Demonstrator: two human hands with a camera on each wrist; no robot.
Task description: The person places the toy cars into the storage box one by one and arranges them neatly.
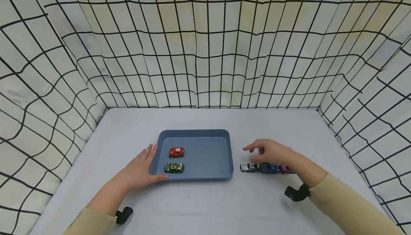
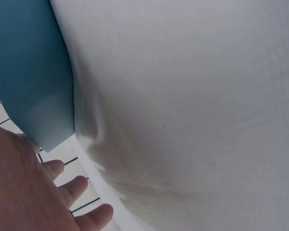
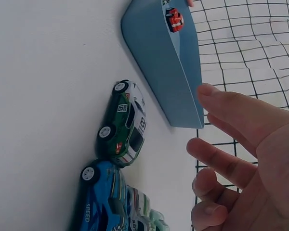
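Nothing is gripped by the right hand (image 1: 271, 151): fingers loosely bent and parted, hand raised near a white-and-green toy race car (image 3: 127, 126), which is parked on the white cloth (image 1: 205, 203) just right of the blue-grey tray (image 1: 208, 156). Directly behind that car a blue toy car (image 1: 270, 168) is lined up, then a purple toy car (image 1: 286, 169), partly hidden in the head view. The left hand (image 1: 138, 170) is also without a grip: its fingers are extended along the tray's left side, thumb laid at the near-left corner. In the tray's left half a red toy car (image 1: 176, 152) is placed, with a camouflage-green toy car (image 1: 174, 168) nearer the front rim. The work area is enclosed by black-grid netting (image 1: 208, 55)
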